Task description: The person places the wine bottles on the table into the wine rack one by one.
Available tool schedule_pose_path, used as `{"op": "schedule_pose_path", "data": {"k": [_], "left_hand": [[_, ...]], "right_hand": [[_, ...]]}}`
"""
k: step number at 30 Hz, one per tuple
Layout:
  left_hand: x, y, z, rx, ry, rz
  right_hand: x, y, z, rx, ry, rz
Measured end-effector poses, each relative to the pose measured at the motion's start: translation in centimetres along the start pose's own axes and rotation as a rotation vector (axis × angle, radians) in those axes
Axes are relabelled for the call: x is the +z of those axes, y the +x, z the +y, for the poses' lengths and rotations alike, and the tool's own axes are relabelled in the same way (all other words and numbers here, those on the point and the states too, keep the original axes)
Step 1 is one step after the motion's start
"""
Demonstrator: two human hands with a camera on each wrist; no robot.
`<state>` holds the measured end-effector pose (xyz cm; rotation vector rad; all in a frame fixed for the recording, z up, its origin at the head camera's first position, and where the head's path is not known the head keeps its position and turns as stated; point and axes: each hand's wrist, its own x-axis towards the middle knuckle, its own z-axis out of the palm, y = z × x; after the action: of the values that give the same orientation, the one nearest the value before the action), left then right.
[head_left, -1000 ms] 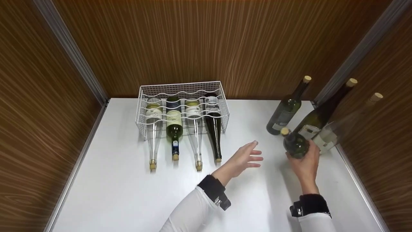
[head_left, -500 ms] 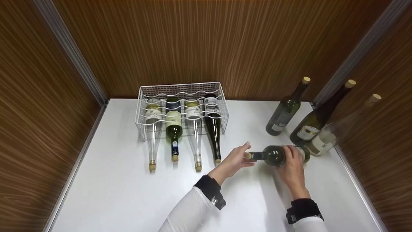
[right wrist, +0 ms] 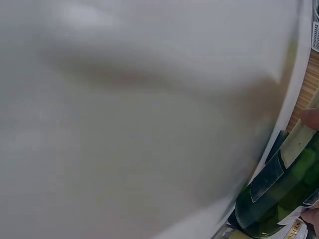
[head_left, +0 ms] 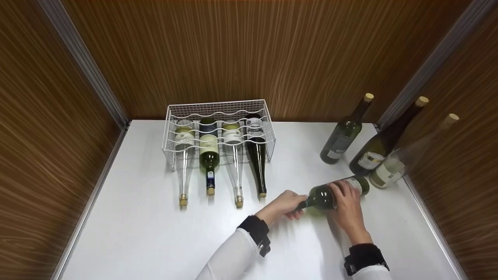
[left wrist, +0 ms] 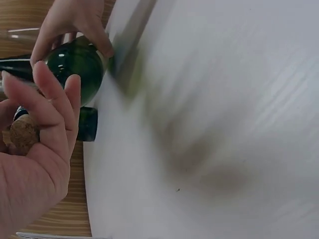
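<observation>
One green glass bottle [head_left: 321, 197] is grasped near the right edge of the white desk [head_left: 136, 233]: left hand [head_left: 282, 205] round its neck, right hand [head_left: 348, 208] round its body; moving both together should steady it.

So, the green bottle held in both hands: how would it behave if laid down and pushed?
The bottle would probably roll sideways, since its body is round. Its glassy, see-through wall suggests it's stiff and could break if knocked. The smooth, shiny surface may be slippery; the narrow neck, in the left hand, likely grips easier.

Wht tbl [head_left: 128, 233] w/ brn panels [head_left: 233, 50], 3 sides.
</observation>
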<state>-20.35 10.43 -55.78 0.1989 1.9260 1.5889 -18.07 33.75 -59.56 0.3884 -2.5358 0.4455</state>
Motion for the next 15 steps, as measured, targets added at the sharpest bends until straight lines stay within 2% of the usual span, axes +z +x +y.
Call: {"op": "schedule_pose_path", "data": {"k": [4, 7, 11, 15], "left_hand": [[0.6, 0.1, -0.6, 0.025, 0.170, 0.008], [0.9, 0.2, -0.9, 0.076, 0.244, 0.014], [1.1, 0.0, -0.8, 0.117, 0.272, 0.032], [1.3, -0.3, -0.6, 0.112, 0.254, 0.052]], "right_hand": [[-0.1, -0.2, -0.1, -0.016, -0.003, -0.024], [-0.2, -0.3, -0.2, -0.007, 0.025, -0.015], [-0.3, -0.4, -0.3, 0.066, 0.090, 0.014], [-0.3, -0.4, -0.5, 0.157, 0.129, 0.031]]}}
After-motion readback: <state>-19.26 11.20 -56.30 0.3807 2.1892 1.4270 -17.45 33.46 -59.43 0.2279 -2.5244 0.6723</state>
